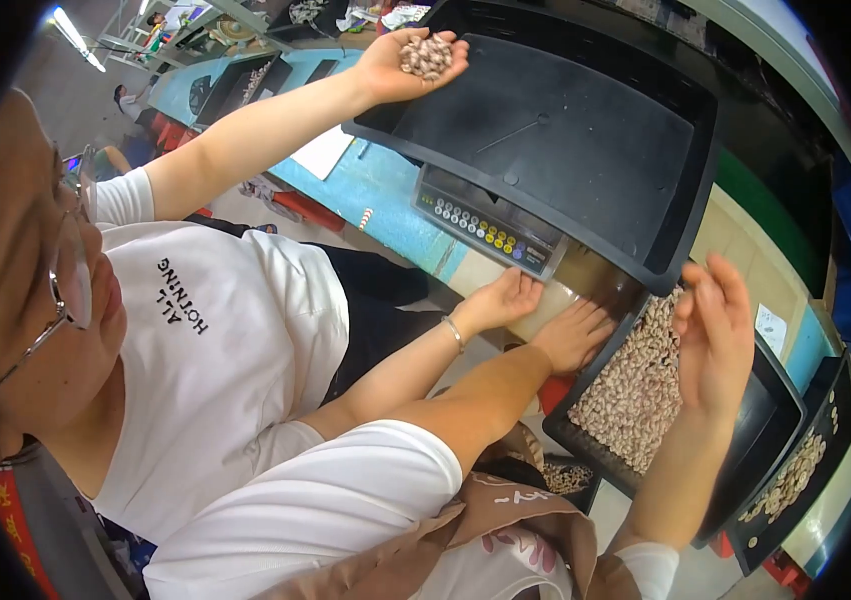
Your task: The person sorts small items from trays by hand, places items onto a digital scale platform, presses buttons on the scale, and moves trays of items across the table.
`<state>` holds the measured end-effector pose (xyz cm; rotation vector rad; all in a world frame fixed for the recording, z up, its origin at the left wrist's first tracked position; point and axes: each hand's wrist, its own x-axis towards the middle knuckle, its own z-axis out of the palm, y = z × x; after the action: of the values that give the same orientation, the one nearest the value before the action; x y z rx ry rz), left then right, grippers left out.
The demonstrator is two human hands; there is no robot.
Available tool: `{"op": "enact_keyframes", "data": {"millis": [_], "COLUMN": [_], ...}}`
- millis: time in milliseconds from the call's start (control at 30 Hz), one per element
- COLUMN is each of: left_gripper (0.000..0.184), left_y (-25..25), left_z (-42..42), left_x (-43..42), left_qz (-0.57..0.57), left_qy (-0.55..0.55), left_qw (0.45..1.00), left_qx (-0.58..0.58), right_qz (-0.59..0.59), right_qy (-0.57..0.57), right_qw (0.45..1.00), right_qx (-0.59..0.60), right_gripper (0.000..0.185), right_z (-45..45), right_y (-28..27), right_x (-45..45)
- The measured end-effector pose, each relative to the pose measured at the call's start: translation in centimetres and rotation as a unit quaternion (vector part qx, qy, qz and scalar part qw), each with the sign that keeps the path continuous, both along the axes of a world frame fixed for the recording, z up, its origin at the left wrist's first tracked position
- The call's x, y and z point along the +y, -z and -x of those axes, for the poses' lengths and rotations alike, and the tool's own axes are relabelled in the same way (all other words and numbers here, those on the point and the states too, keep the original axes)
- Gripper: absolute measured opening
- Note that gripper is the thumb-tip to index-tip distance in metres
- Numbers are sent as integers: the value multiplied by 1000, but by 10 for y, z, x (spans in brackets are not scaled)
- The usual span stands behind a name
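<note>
My left hand (575,335) lies flat, fingers spread, on the tabletop beside a black tray (585,440). Small beige-brown rounded pieces (635,385) fill that tray's near end; their exact kind is unclear. My right hand (715,335) is raised over the tray's edge, fingers loosely bent, with nothing visible in it. Above both hands, a large black tray (565,140) sits over a weighing scale (485,225) with a keypad. Another person's hand (395,70) holds a heap of similar pieces (427,57) above the tray's edge. That person's other hand (505,298) touches the scale's front.
The co-worker in a white shirt (225,340) stands close on my left. Another black tray (795,470) with flat pale pieces is at the right. White paper (325,150) lies on the blue tabletop (400,195). A metal frame (775,60) runs along the upper right.
</note>
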<state>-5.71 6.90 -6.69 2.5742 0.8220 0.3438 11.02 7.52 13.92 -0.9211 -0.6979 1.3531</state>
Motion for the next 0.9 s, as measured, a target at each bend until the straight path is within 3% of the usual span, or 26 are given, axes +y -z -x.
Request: {"op": "enact_keyframes", "data": {"millis": [133,233,267,333,400,533,633,700,800,900], "left_gripper": [47,46,46,46,46,46,48,50,50,50], "left_y": [-1,6,8,10,14,17,15,10,1,-7], "left_z": [-2,-1,-1,1,1,1,3,3,24,51], "left_x": [-6,-6,-5,-2,0,1,0,3,14,21], "left_qz": [-26,-58,-63,-70,-79,-87,-83,-82,-81,-99], "left_qy": [-12,-21,-24,-29,-30,-31,-27,-21,-24,-42], "left_qw": [999,997,997,996,995,995,996,996,996,994], "left_qx": [-15,-37,-40,-47,-49,-43,-31,-22,-16,0], "right_qz": [31,77,76,71,86,101,-1,-24,57,74], "right_qy": [-76,-116,-119,-174,-210,-142,-92,-121,-203,-264], "right_qw": [997,979,978,936,919,949,946,957,968,961], "right_qx": [1,-149,-152,-297,-322,-261,-310,-263,-134,-21], "right_gripper": [28,29,29,31,33,36,38,38,56,70], "right_z": [11,23,28,38,59,84,67,56,82,121], "right_y": [-9,-5,-1,4,4,-6,-15,-10,-22,-18], "right_x": [43,69,82,111,142,156,130,96,47,53]}}
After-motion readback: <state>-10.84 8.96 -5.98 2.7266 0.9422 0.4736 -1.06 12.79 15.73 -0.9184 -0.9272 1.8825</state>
